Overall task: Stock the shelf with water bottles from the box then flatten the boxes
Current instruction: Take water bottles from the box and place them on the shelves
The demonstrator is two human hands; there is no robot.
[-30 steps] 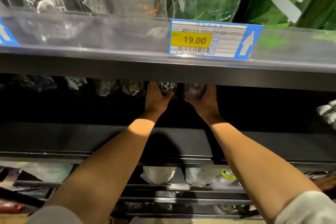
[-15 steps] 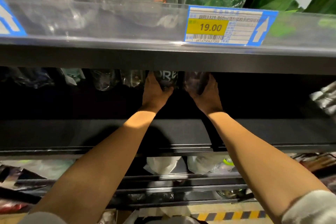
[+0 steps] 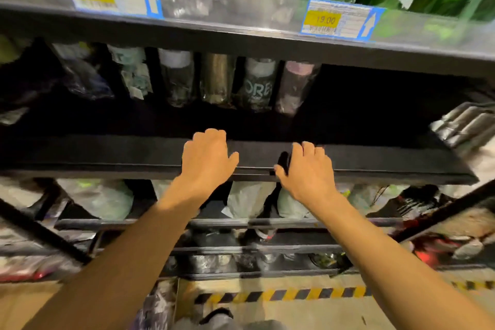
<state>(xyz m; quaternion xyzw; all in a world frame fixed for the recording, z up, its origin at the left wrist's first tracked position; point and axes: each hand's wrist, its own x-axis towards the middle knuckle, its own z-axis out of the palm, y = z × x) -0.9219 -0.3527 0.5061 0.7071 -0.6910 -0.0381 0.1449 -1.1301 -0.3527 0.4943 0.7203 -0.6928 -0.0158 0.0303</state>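
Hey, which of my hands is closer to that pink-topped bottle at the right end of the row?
Right. The right hand is at the shelf edge, almost straight in front of the pink-topped bottle; the left hand is further to its left.

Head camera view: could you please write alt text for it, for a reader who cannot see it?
A person's empty left hand and right hand, fingers loosely curled, hover at the front lip of a dark shop shelf. A row of wrapped bottles stands at the shelf's back; above, two yellow price tags sit on a clear rail.
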